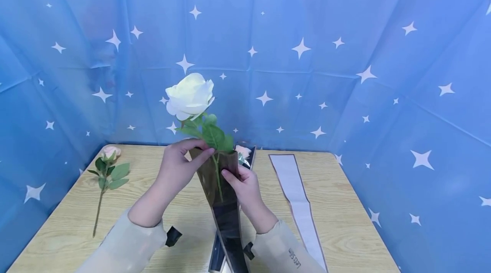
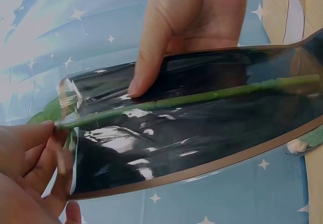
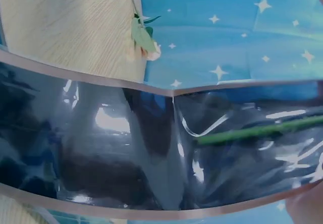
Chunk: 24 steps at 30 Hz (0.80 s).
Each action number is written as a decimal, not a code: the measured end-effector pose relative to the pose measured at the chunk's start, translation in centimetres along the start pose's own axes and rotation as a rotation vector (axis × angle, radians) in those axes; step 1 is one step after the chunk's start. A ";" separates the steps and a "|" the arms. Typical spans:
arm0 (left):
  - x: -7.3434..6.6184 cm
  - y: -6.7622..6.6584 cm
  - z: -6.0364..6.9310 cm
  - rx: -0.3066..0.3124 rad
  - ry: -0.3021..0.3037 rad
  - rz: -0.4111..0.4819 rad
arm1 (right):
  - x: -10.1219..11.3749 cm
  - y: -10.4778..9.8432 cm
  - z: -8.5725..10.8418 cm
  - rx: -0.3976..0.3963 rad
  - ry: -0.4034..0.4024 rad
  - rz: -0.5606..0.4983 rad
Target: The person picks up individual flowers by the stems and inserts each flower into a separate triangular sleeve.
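A white artificial rose (image 1: pixel 190 96) with green leaves stands tilted, its bloom above a dark see-through flower sleeve (image 1: pixel 230 226) with a brown border. My left hand (image 1: pixel 179 163) pinches the stem close below the leaves, at the sleeve's open top. The stem (image 2: pixel 212 97) runs down inside the sleeve, and its cut end shows partway along in the right wrist view. On the sleeve's right edge, my right hand (image 1: pixel 247 192) grips the film, thumb in front; its other fingers are mostly hidden behind.
A pale pink rose (image 1: pixel 111 153) lies at the table's left side. Behind the held sleeve, a wrapped flower (image 1: pixel 243 152) in another dark sleeve lies on the table. To the right rests a long white sleeve (image 1: pixel 299 187) with a dark border. A starry blue curtain (image 1: pixel 276 81) surrounds the table.
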<state>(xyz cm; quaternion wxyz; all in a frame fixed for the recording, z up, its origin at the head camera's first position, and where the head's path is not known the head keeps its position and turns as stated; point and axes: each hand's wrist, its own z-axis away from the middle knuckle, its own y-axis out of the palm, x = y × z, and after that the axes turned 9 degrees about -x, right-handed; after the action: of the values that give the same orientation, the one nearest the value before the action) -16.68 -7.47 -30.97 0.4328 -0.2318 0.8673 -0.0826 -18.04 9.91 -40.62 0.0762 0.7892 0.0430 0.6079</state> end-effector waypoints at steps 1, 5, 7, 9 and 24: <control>0.0 0.0 0.0 0.004 0.002 -0.004 | 0.0 0.1 0.0 -0.002 0.000 -0.003; 0.0 0.1 0.2 0.012 0.003 0.006 | 0.0 0.1 0.0 -0.003 0.009 -0.011; 0.1 0.2 0.2 0.013 0.011 0.003 | 0.0 0.1 0.1 0.003 0.017 -0.022; 0.2 0.2 0.2 0.012 0.034 -0.007 | -0.1 0.1 0.1 0.004 0.020 -0.032; 0.0 0.2 0.1 -0.129 0.106 0.007 | 0.1 0.3 0.2 -0.087 -0.013 -0.142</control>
<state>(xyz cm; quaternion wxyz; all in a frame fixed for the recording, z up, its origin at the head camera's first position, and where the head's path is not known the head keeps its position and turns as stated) -16.60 -7.29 -31.09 0.3706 -0.2515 0.8933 -0.0373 -17.81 9.57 -40.53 0.1534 0.7841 0.0720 0.5970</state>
